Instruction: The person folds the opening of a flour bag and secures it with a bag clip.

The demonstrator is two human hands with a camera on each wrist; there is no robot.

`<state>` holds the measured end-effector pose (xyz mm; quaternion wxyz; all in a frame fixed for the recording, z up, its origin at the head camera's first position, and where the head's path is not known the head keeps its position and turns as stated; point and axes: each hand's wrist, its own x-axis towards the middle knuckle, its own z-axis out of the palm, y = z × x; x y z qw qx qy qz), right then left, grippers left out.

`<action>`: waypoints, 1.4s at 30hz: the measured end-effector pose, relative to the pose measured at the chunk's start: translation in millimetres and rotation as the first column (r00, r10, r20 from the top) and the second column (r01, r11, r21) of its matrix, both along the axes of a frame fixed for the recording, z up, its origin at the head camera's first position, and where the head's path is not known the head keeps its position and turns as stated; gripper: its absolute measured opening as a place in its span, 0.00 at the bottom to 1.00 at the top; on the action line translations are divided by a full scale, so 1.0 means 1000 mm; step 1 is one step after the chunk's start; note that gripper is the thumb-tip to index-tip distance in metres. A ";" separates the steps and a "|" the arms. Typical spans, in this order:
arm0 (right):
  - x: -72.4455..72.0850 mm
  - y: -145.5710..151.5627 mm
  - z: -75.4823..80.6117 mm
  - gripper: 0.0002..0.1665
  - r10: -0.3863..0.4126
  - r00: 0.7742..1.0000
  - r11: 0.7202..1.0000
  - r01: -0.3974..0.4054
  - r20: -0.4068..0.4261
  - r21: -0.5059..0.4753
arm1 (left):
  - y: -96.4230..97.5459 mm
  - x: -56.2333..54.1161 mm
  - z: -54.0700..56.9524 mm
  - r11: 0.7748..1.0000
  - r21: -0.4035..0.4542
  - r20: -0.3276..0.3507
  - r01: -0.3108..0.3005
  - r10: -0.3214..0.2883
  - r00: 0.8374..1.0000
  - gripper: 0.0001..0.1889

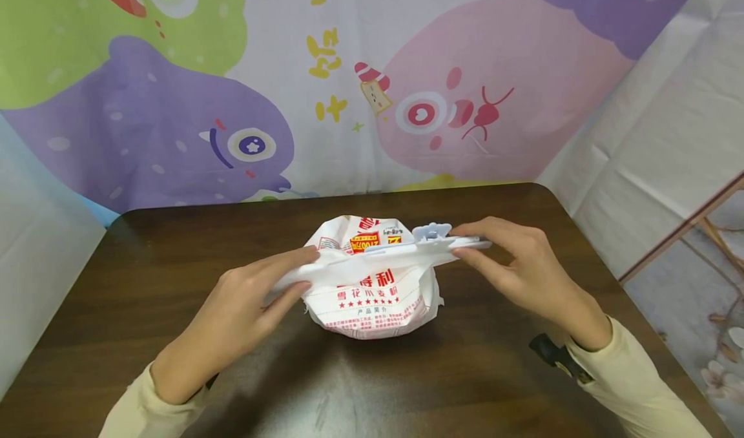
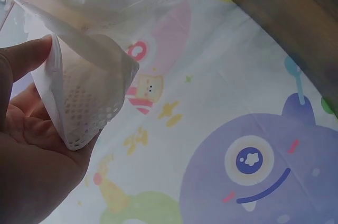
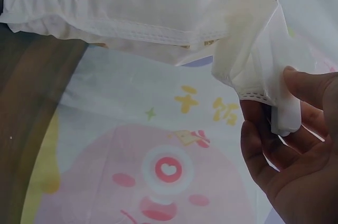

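A white flour bag [image 1: 369, 312] with red Chinese print stands on the table, its top gathered flat into a band. Along that band, toward the right, lies a slim white bag clip [image 1: 401, 249] with a pale blue flower-shaped part [image 1: 433, 232]. My left hand [image 1: 247, 299] pinches the left end of the band between thumb and fingers; in the left wrist view the bag's corner [image 2: 92, 92] with its perforated edge spreads past the fingers. At the other end, my right hand [image 1: 520, 267] grips the clip's tip, and the right wrist view shows the thumb on the white strip [image 3: 286, 105].
The dark wooden table [image 1: 174, 250] has rounded far corners. Behind it hangs a cloth [image 1: 325, 134] printed with cartoon creatures. Pale fabric [image 1: 657, 121] borders the right side, with a floral panel [image 1: 709, 309] nearer. A dark band [image 1: 558, 357] sits at the right wrist.
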<state>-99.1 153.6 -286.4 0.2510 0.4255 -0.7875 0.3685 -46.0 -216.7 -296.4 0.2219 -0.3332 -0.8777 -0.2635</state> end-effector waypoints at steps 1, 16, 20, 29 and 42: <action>0.000 0.000 0.000 0.26 0.003 1.000 1.000 -0.003 0.002 -0.003 | 0.000 0.000 0.000 1.000 0.000 0.002 -0.001 0.001 1.000 0.21; 0.000 0.002 -0.006 0.24 0.009 1.000 1.000 -0.009 0.015 -0.014 | -0.004 -0.004 -0.001 0.996 0.038 0.005 -0.075 0.075 0.997 0.15; -0.001 0.004 -0.009 0.24 0.012 1.000 1.000 -0.012 0.019 -0.015 | -0.010 -0.005 0.006 0.996 0.069 0.024 -0.064 0.062 0.998 0.15; -0.001 0.009 -0.016 0.23 -0.020 0.999 0.999 0.021 0.031 -0.032 | -0.018 -0.008 0.020 0.991 0.131 0.059 -0.016 0.008 0.998 0.15; 0.005 0.014 -0.017 0.13 -0.043 0.999 0.998 0.045 0.025 -0.051 | -0.017 -0.011 0.017 0.986 0.167 0.027 -0.002 -0.002 1.000 0.11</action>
